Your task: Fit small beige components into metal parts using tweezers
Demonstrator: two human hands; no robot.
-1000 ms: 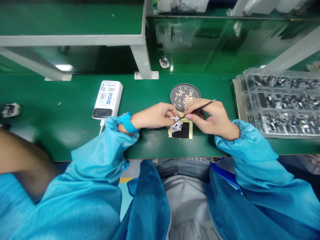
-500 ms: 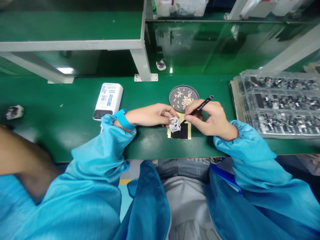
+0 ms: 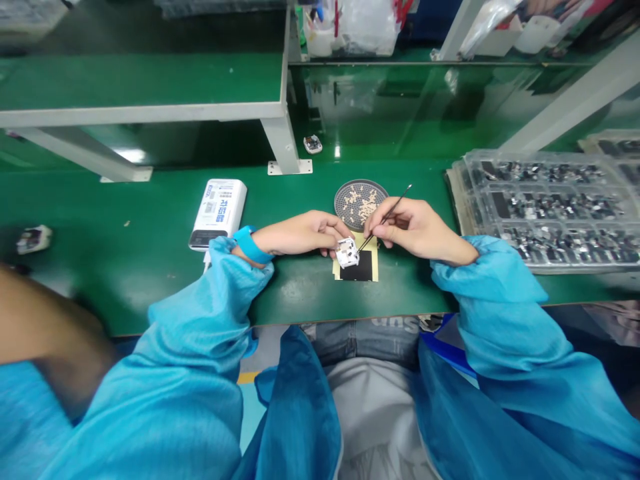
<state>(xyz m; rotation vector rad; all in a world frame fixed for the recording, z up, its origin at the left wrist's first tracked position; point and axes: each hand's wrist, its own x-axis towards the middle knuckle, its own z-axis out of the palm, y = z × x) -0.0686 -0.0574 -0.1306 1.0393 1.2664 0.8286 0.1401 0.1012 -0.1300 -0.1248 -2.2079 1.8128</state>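
Our left hand [image 3: 305, 235] pinches the white part [image 3: 347, 253] | our right hand [image 3: 415, 230] pinches tweezers [image 3: 397, 202], fingers pressed together, tip at the part's edge | yellow-and-black card [image 3: 367, 267] just under the part | mesh dish [image 3: 340, 200] just beyond the part | power bank [image 3: 218, 213] well left of the part | parts tray [image 3: 550, 265] well right of the part

Seen from the person's own head, the single camera faces forward and down, close above the left hand [image 3: 300, 235] and right hand [image 3: 419, 235], taking in the green workbench [image 3: 130, 293] ahead and the lap [image 3: 367, 340] below.
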